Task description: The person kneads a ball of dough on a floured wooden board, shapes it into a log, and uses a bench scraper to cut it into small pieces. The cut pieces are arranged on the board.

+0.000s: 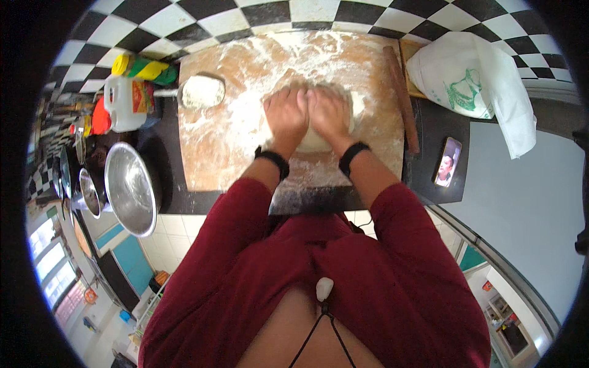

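Observation:
Both my hands press side by side on a pale lump of dough, thumbs together. My left hand covers its left part and my right hand its right part. The fingers look bent over the far side of the dough, though they are blurred. Under the dough lies a wooden board dusted with flour, thickest to the left of the hands and along the back. A metal scoop heaped with flour rests at the board's left edge. Along the right edge lies a wooden rolling pin.
A steel basin stands at left, overhanging the counter edge. Behind it are a plastic jug and a green-yellow canister. At right are a white sack and a lit phone. Checkered tiles line the wall behind.

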Tool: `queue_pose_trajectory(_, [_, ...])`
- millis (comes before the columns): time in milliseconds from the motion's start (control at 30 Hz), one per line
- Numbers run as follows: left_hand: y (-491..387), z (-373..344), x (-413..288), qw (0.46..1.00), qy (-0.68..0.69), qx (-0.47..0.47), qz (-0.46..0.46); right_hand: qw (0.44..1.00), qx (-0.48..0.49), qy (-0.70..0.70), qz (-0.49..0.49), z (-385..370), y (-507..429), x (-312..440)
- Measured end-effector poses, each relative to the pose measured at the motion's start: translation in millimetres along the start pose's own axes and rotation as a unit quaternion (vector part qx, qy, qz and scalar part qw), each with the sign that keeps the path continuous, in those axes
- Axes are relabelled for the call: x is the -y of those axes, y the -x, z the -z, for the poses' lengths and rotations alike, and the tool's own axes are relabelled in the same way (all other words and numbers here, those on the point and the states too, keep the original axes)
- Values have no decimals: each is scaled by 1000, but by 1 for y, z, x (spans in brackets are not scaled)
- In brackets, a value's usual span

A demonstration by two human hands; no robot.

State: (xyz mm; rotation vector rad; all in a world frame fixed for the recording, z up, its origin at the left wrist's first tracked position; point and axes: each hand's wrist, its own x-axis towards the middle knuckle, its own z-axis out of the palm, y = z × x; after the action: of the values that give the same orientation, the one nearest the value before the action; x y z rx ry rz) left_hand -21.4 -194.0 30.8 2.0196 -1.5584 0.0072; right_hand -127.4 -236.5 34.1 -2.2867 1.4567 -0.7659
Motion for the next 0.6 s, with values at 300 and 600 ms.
queue_pose_trajectory(300, [56, 79, -8, 969, -29, 245, -5, 988, 15, -108, 110, 60, 131, 30])
queue_pose_trajectory(600, [115, 59, 5, 992, 96, 37, -69, 995, 7, -47, 90, 34, 137, 8])
